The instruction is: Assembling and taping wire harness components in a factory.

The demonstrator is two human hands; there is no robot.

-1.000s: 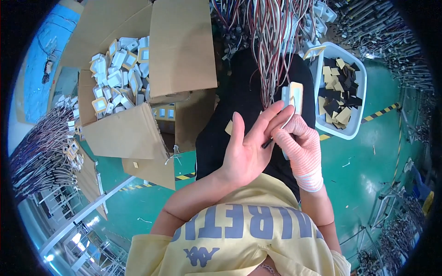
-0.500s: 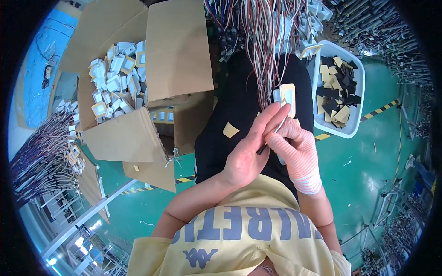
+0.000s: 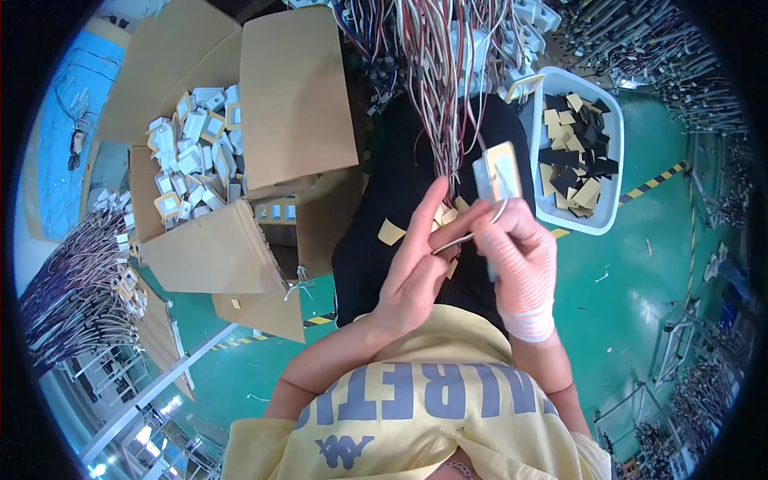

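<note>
White housing [image 3: 503, 172] | right hand [image 3: 524, 256]: holding it | left hand [image 3: 415, 282]: grip, I can't tell | likely guiding wire [image 3: 458, 242]; next seemingly needs steadiness

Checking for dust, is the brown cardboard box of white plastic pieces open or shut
Open: flaps of the brown cardboard box are spread, exposing white plastic pieces inside.

White rectangular plastic housing with cream border [image 3: 502, 172]: gripped in the gloved right hand [image 3: 522, 260], slightly tilted, its bordered face turned up.
Thin white cable [image 3: 458, 242]: pinched by the right hand and laid along the left hand [image 3: 416, 282].
</note>
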